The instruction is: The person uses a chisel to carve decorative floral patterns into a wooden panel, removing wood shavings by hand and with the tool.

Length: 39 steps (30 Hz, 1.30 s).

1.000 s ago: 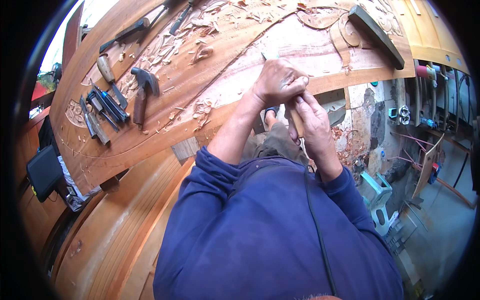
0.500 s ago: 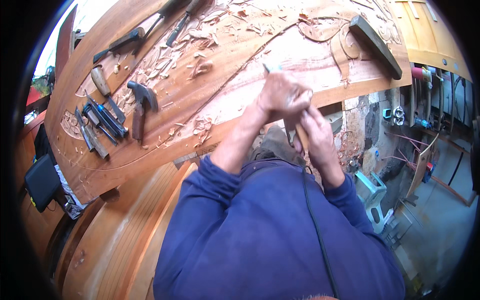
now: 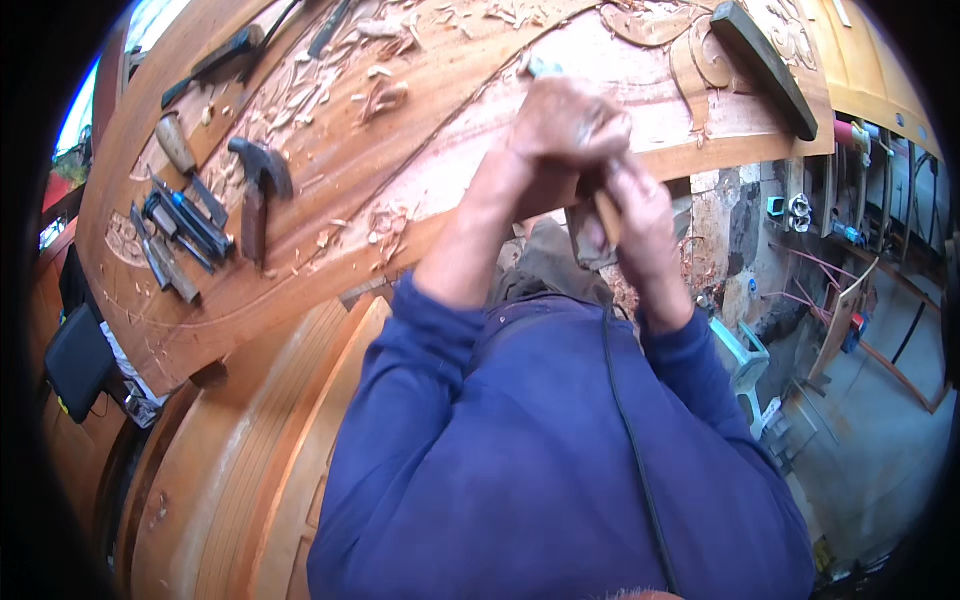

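My left hand (image 3: 568, 125) is closed in a fist over the near edge of the carved wooden panel (image 3: 430, 235). A small teal piece (image 3: 543, 68) sticks out beyond its knuckles; what the fist holds is mostly hidden. Close beside and below it, my right hand (image 3: 643, 212) is wrapped round a tool with a tan wooden handle (image 3: 607, 217). The far end of that tool disappears at the left fist, so its kind does not show. Both hands are slightly smeared by motion.
Left on the panel lie a claw hammer (image 3: 257, 195), a wooden-handled knife (image 3: 176, 147) and several carving chisels (image 3: 185, 225). Wood shavings (image 3: 385, 100) are scattered about. A dark bar-shaped block (image 3: 765, 70) rests at the far right. A teal plastic stool (image 3: 742, 355) stands right of me.
Both hands, still close together, have moved up in the picture, the left one farther over the panel. The whole view has shifted slightly, with the hammer and chisels now higher and more left.
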Each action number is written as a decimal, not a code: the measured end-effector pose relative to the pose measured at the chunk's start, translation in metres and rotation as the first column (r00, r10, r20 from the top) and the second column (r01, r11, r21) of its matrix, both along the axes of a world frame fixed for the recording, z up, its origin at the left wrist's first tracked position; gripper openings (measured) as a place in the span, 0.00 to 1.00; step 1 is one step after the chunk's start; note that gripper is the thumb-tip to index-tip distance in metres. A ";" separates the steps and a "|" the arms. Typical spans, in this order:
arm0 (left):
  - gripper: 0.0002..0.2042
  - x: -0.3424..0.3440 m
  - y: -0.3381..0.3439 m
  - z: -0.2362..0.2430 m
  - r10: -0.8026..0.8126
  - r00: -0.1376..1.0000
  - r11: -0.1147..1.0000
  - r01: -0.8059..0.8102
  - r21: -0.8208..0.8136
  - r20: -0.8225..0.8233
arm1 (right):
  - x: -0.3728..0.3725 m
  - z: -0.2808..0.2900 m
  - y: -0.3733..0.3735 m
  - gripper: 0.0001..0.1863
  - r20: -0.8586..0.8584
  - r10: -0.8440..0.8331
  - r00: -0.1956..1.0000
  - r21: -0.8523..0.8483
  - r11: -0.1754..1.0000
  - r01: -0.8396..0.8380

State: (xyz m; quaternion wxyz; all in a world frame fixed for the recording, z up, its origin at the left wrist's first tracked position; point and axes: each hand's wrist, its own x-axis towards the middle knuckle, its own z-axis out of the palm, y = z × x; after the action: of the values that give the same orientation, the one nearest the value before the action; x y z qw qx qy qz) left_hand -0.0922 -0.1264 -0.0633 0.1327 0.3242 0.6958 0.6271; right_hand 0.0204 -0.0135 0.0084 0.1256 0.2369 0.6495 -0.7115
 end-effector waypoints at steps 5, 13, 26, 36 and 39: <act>0.18 0.019 -0.003 -0.016 0.145 0.924 0.983 -0.177 -0.059 -0.354 | 0.021 0.016 0.004 0.22 0.119 0.063 0.991 -0.048 0.997 -0.058; 0.15 0.007 -0.012 -0.012 0.117 0.974 0.990 -0.130 -0.055 -0.194 | 0.010 0.018 -0.001 0.22 0.209 0.021 0.978 -0.082 0.997 -0.003; 0.14 -0.021 -0.001 -0.026 0.075 0.936 0.987 -0.120 -0.110 -0.345 | -0.028 0.024 0.018 0.19 0.208 0.052 0.977 -0.090 0.995 -0.033; 0.12 -0.026 0.024 -0.007 0.284 0.905 0.949 -0.312 -0.040 -0.317 | -0.057 0.012 0.078 0.18 0.229 0.272 0.935 -0.138 0.960 -0.245; 0.08 -0.014 0.000 -0.003 0.420 0.785 0.908 -0.367 0.205 -0.456 | -0.044 0.031 0.044 0.19 -0.231 0.680 0.696 0.690 0.619 -0.375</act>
State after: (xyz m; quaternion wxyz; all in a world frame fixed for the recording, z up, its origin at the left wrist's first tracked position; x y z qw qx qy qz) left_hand -0.1062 -0.1264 -0.0660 -0.1989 0.3265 0.7244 0.5736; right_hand -0.0232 0.0301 0.0390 0.0934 -0.1262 0.8879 -0.4325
